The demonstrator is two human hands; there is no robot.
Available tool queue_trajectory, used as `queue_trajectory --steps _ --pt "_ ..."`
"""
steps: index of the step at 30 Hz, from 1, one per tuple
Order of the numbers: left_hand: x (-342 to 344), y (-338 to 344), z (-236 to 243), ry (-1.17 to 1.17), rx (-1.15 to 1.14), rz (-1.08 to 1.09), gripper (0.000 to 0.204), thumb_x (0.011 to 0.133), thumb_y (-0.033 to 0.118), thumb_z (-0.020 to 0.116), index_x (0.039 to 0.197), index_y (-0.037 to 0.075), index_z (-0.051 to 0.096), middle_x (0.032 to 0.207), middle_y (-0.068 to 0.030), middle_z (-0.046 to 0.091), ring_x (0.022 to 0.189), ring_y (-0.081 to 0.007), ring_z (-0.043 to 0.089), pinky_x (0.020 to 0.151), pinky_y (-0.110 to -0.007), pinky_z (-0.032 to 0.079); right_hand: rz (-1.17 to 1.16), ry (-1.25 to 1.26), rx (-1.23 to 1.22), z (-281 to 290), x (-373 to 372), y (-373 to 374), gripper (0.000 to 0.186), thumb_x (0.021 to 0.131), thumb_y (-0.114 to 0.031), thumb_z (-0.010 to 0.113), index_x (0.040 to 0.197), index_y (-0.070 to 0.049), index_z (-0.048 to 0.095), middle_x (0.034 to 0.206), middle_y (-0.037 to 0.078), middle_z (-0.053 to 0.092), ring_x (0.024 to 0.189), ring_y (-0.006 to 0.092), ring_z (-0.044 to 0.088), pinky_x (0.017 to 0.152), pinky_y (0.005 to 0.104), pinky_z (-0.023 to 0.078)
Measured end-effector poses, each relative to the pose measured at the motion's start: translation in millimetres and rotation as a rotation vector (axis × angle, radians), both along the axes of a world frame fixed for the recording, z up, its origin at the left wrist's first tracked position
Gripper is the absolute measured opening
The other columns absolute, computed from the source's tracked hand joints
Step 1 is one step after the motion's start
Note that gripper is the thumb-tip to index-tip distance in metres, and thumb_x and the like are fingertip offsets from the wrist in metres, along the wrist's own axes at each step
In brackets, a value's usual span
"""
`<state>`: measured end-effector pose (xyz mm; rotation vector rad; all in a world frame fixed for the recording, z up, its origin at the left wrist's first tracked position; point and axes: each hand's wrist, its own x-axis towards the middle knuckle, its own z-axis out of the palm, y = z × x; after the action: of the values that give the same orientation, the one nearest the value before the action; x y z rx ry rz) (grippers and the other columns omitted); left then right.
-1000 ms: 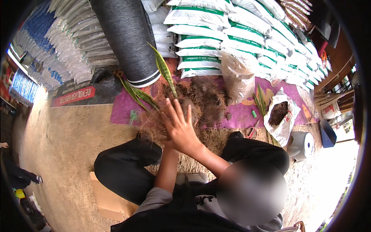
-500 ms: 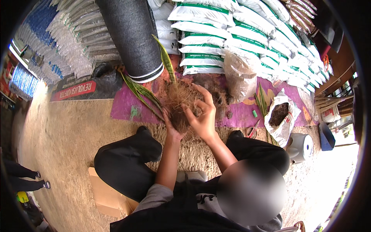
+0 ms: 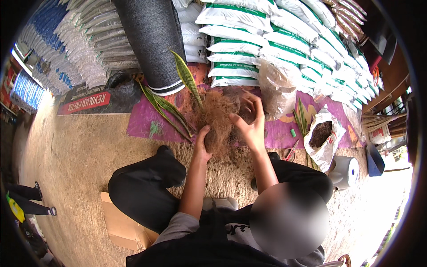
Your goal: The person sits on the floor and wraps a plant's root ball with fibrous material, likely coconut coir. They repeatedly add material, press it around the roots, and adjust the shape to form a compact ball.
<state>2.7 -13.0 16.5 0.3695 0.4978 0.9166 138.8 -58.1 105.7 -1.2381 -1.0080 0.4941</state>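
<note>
Over purple mat, left hand cupping root ball, right hand perhaps touching

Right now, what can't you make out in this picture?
All in the head view:
Left hand: most fingers, hidden by the fibre clump.
Upright leaf: its base, hidden by the same fibres.
Black roll: top, cut off by the upper edge.
Bystander: upper body, cut off by the dark rim.

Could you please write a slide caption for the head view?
Left hand holds a fibre clump, right hand curved beside it; purple mat behind.
</note>
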Motion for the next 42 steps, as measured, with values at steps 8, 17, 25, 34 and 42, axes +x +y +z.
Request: queue_trajectory --steps 8,17,25,34,42 --pt "5 0 -31 0.275 -0.029 0.065 0.063 0.075 0.026 0.072 0.123 0.002 0.039 0.108 -0.0124 0.057 0.096 -0.0248 0.059 0.082 -0.039 0.051 -0.042 -0.466 -0.14 16 -19 -3 0.074 0.064 -0.013 0.078 0.127 -0.001 0.042 0.107 0.019 0.057 0.102 0.0286 0.055 0.09 0.038 0.042" --pt "5 0 -13 0.286 0.087 -0.081 0.072 0.066 0.014 0.079 0.125 0.003 0.041 0.113 -0.0139 0.053 0.101 -0.0254 0.057 0.084 -0.04 0.05 -0.111 -0.419 -0.103 11 10 -2 0.042 0.067 -0.005 0.07 0.108 -0.002 0.058 0.102 0.013 0.058 0.096 0.0233 0.057 0.085 0.0331 0.044" --pt "19 -13 -3 0.48 0.437 0.07 0.087 0.06 0.017 0.084 0.129 0.002 0.034 0.121 -0.0118 0.047 0.112 -0.0233 0.048 0.094 -0.036 0.042 -0.146 -0.901 -0.21 16 -21 -6 0.057 0.063 -0.03 0.076 0.113 -0.008 0.059 0.127 0.014 0.045 0.118 0.0331 0.042 0.1 0.0519 0.028" --pt "18 -12 -1 0.317 0.41 -0.013 0.096 0.058 0.013 0.083 0.135 0.003 0.026 0.126 -0.0115 0.044 0.115 -0.0237 0.046 0.097 -0.036 0.04 -0.049 -0.267 -0.076 -16 -19 10 0.01 0.073 -0.005 0.068 0.079 0.001 0.063 0.101 0.015 0.062 0.09 0.0251 0.061 0.082 0.0312 0.045" --pt "14 -5 8 0.326 0.398 0.007 0.086 0.066 0.008 0.077 0.136 0.002 0.027 0.124 -0.0125 0.047 0.115 -0.0214 0.046 0.097 -0.035 0.04 -0.17 -0.309 0.044 -6 -13 9 0.024 0.074 -0.006 0.067 0.095 0.001 0.058 0.116 0.018 0.053 0.108 0.0307 0.051 0.092 0.0376 0.039"
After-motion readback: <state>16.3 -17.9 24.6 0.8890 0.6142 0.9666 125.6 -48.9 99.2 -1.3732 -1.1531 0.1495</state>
